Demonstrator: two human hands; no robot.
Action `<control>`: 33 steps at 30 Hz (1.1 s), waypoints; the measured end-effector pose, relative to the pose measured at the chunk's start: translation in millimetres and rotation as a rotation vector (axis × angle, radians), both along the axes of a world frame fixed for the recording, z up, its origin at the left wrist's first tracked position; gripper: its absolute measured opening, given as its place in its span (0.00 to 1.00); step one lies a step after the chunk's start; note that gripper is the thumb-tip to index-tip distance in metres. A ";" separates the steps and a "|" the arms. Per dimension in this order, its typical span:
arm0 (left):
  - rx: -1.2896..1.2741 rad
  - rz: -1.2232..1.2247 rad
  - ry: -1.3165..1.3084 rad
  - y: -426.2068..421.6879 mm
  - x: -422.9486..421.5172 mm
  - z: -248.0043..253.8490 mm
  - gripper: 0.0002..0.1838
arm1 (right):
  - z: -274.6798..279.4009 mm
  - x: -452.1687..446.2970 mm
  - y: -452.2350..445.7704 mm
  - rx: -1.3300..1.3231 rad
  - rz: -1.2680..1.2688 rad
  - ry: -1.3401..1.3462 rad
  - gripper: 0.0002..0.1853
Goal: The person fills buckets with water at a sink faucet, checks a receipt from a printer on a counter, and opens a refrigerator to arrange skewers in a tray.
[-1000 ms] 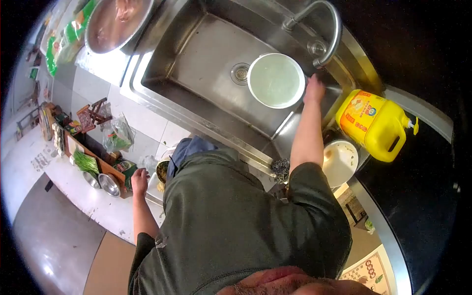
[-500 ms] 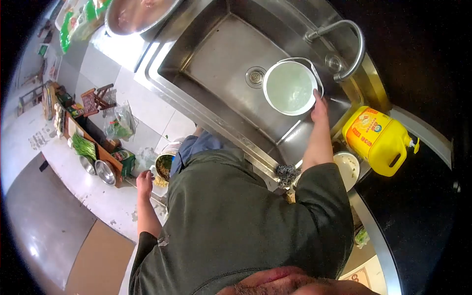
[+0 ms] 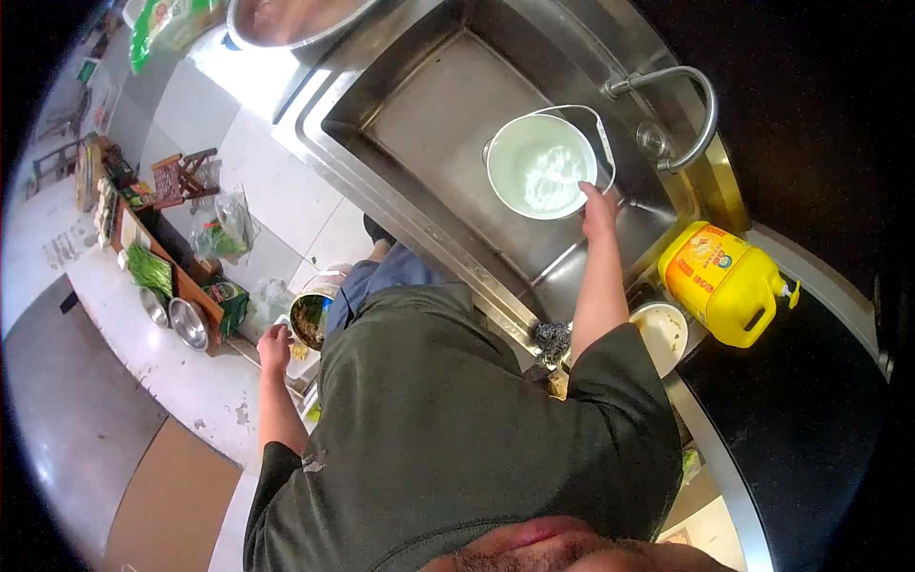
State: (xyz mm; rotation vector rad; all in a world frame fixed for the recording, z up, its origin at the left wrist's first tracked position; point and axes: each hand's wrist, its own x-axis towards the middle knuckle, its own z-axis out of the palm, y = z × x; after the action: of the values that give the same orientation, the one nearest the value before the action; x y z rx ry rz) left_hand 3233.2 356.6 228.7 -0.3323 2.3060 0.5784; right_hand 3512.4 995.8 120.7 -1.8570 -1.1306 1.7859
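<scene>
My right hand (image 3: 599, 212) grips the rim of a white bucket (image 3: 505, 186), beside its raised wire handle. Bright glints show on the water (image 3: 553, 176) inside. The bucket is over the basin of a steel sink (image 3: 434, 105) and hides the drain; I cannot tell if it touches the bottom. My left hand (image 3: 274, 349) hangs at my other side with loosely bent fingers and nothing visible in it. Near that hand, an open tub (image 3: 310, 319) with dark scraps stands beside my leg.
A curved faucet (image 3: 707, 105) rises at the sink's right. A yellow jug with a pump (image 3: 720, 284), a white bowl (image 3: 660, 336) and a dark scrubber (image 3: 552, 339) are near my right arm. At the upper left are a large meat basin (image 3: 300, 43), a wooden stool (image 3: 176, 181) and steel bowls (image 3: 189, 324).
The bucket has moved left with my right hand and now covers the drain. The water's surface has more bright ripples. The whole view has shifted slightly.
</scene>
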 end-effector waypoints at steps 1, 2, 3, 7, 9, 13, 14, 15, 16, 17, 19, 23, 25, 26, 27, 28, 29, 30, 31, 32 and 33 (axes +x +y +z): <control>0.003 0.014 0.008 0.3 -0.5 -2.4 0.16 | 8.0 -9.2 -4.9 0.002 0.016 -0.026 0.18; 0.003 0.011 0.013 1.5 -2.0 -5.8 0.16 | 14.3 -18.8 -8.1 0.005 0.034 -0.050 0.17; -0.001 0.007 0.016 1.2 -3.0 -8.1 0.16 | 19.2 -24.9 -12.3 0.005 0.051 -0.078 0.17; 0.090 -0.028 0.057 -22.3 -5.5 -30.0 0.15 | 8.2 -32.5 -17.7 0.019 0.099 -0.208 0.16; 0.058 -0.044 0.049 -27.3 -6.5 -32.3 0.15 | 4.7 -32.8 -23.7 0.034 0.068 -0.151 0.17; 0.021 0.017 0.001 -5.9 -0.8 -8.4 0.14 | 27.5 -54.3 -40.7 0.128 0.015 -0.175 0.19; 0.040 0.022 0.002 -11.4 0.0 -13.4 0.15 | 30.3 -59.5 -42.4 0.120 0.019 -0.206 0.20; 0.059 0.025 0.005 -20.2 0.8 -23.5 0.15 | 31.5 -65.8 -42.5 0.112 0.022 -0.236 0.22; 0.079 0.028 0.007 -20.2 0.2 -25.1 0.15 | 30.6 -70.8 -42.6 0.104 0.023 -0.266 0.23; 0.057 -0.007 0.013 -20.9 -1.0 -25.8 0.15 | 29.0 -74.4 -43.2 0.145 0.043 -0.272 0.23; 0.017 -0.077 0.024 -17.5 -4.7 -26.2 0.15 | 24.7 -81.0 -43.2 0.231 0.082 -0.283 0.25; 0.055 -0.021 0.022 6.6 -5.7 -12.7 0.15 | 4.5 -86.9 -42.1 0.363 0.072 -0.299 0.18; 0.084 0.004 0.033 9.8 -6.0 -11.5 0.15 | 0.9 -85.0 -41.1 0.363 0.100 -0.333 0.18; 0.046 -0.033 0.038 12.2 -5.5 -8.0 0.15 | 0.8 -84.9 -40.8 0.362 0.115 -0.351 0.17; 0.007 -0.070 0.043 14.8 -5.3 -3.1 0.16 | 2.5 -80.6 -41.1 0.305 0.103 -0.325 0.17; -0.031 -0.106 0.050 17.3 -5.9 0.6 0.16 | 29.9 -82.4 -45.9 0.249 0.091 -0.299 0.17; -0.009 -0.063 0.054 13.8 -5.1 -2.2 0.15 | 45.9 -85.3 -48.8 0.192 0.080 -0.272 0.17; 0.013 -0.020 0.057 7.9 -2.5 -7.7 0.15 | 22.5 -71.2 -44.6 0.226 0.090 -0.282 0.16; 0.036 0.023 0.059 4.8 -0.6 -10.1 0.14 | 14.4 -62.8 -43.4 0.213 0.064 -0.234 0.16; 0.028 0.009 0.065 5.4 0.1 -9.5 0.14 | 9.2 -54.3 -43.8 0.199 0.038 -0.186 0.16; 0.019 -0.007 0.068 5.7 2.0 -8.4 0.14 | 4.2 -44.1 -45.0 0.184 0.010 -0.140 0.16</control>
State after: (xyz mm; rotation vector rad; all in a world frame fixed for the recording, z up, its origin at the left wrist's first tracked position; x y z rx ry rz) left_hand 3235.2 362.3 220.3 -0.2995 2.3645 0.6162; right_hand 3468.4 950.7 124.9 -1.8921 -1.3092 1.5190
